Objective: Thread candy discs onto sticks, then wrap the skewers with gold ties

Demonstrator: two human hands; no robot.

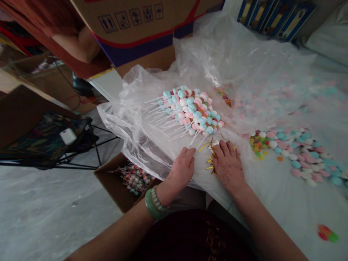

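Observation:
My left hand [182, 167] is closed, its fingertips close to the white stick ends of the nearest candy skewers; whatever it pinches is hidden. My right hand [228, 165] lies palm down with fingers stretched over a small heap of gold twist ties [210, 159], touching them. Beyond both hands rests a stack of marshmallow skewers [194, 110] in blue, pink and white, sticks pointing left. They lie on clear plastic sheeting [152, 145] spread over the table.
Loose marshmallows [307, 156] and colourful gummy rings [259, 143] are spread at the right. More gummies [327, 233] lie near the front right. Below left, a cardboard box [111, 177] holds finished skewers. A folding chair [46, 137] stands left; a large carton [141, 32] and another person's arm [87, 45] are behind.

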